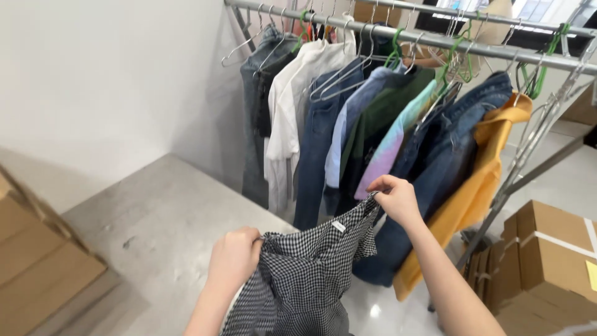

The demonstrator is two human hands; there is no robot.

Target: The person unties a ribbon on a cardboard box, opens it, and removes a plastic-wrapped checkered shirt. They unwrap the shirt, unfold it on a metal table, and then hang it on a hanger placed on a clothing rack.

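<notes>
Nearest the camera, a black-and-white gingham checked cotton garment (305, 274) hangs spread between the person's 2 bare hands, low in the middle of the view; a small white label shows near its upper edge. The left hand (234, 256) is curled into a fist around a bunched corner of the checked cloth, fingers closed tight on the fabric; the right hand (394, 198) sits higher and further out, its fingertips pinched on the garment's opposite top corner, pulling that edge taut. Both forearms rise from the bottom of the frame.

Under the garment lies a pale grey polished concrete floor (161, 218); at the left edge sits a stack of plain brown cardboard boxes (37, 261), and at the right edge a second pile of brown cardboard cartons sealed with white tape (547, 255), near the rack's slanted leg.

Just beyond the right hand stands a silver metal clothes rail (398, 36) carrying wire and green hangers; from left to right it holds grey-blue jeans (258, 112), a white long-sleeved shirt (286, 118), dark blue denim trousers (314, 149), a dark green top (373, 118), a pastel pink-and-mint tie-dye top (392, 146), a blue denim jacket (448, 143) and a mustard-yellow garment (479, 180). Behind everything rises a plain white wall (106, 81).
</notes>
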